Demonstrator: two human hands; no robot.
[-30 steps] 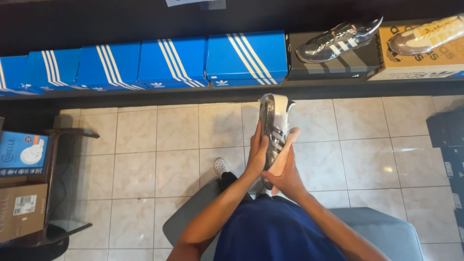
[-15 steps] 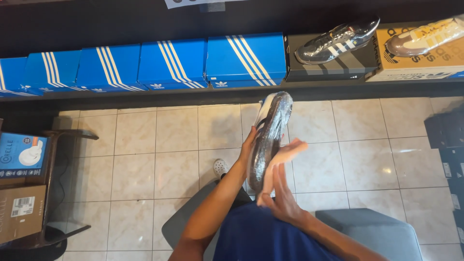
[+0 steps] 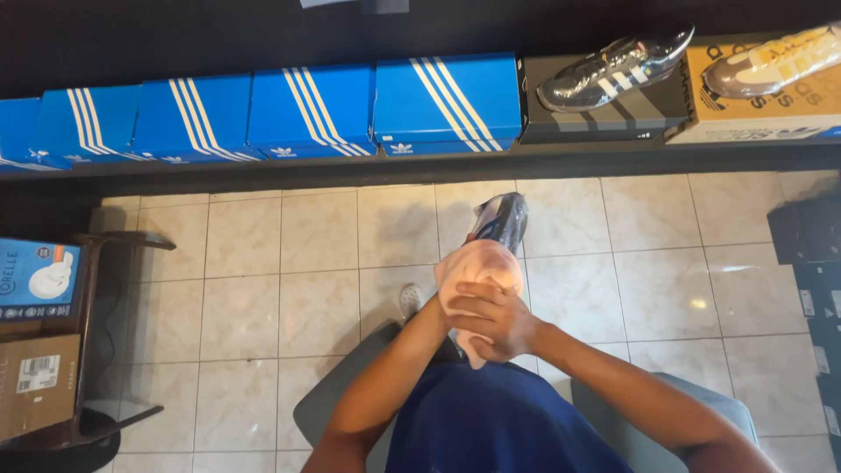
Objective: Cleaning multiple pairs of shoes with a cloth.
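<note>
A dark, shiny sneaker points away from me above my lap, only its toe end showing. A pink cloth is draped over its near half. My right hand lies on top of the cloth with fingers curled, pressing it against the shoe. My left hand reaches in from the lower left and grips the shoe from underneath. It is mostly hidden by the cloth and my right hand.
Several blue striped shoe boxes line a dark low shelf. A black box and a tan box each carry a sneaker. A dark stand with cartons is at left, dark boxes at right. I sit on a grey seat over tiled floor.
The sneaker has been turned from sole-side toward me to toe pointing away. The pink cloth has come up over it, with my right hand now on top.
</note>
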